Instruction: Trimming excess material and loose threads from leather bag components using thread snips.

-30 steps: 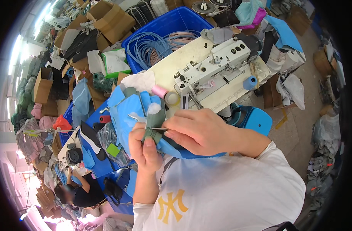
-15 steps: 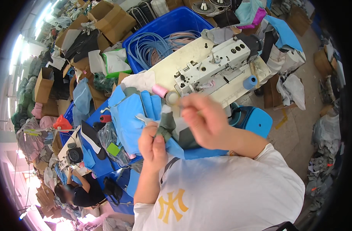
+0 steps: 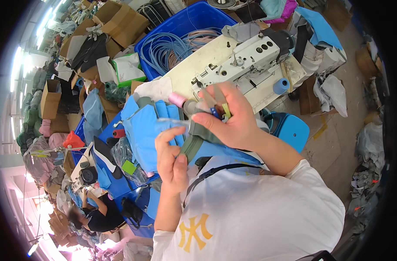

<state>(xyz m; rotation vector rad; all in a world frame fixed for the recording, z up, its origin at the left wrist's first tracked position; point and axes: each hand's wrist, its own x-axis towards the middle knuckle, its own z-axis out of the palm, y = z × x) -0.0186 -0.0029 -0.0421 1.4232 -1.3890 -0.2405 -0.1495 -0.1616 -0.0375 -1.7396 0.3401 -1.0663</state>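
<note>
My left hand (image 3: 171, 163) pinches the edge of a folded grey-green fabric piece (image 3: 192, 147) between thumb and fingers. Close by on the right, my right hand (image 3: 233, 119) is curled over the same fabric, with its thumb near the upper edge. A small blue and yellow-green item (image 3: 225, 110) shows between the right fingers; motion blur hides its kind. Light blue fabric pieces (image 3: 142, 135) lie stacked beyond my left hand. A pink thread spool (image 3: 177, 99) lies just past the hands, in front of the white sewing machine (image 3: 237, 65).
A blue bin (image 3: 181, 21) with coiled blue and pink cords stands behind the machine table. A blue thread cone (image 3: 281, 86) is at its right end. A blue stool (image 3: 291, 132) stands to the right. Cardboard boxes (image 3: 124, 24) crowd the back left; another person (image 3: 100, 213) works at lower left.
My right hand has turned and lowered toward the fabric, and the blue and yellow-green item shows more plainly. My left fingers have loosened and spread somewhat, still pinching the fabric.
</note>
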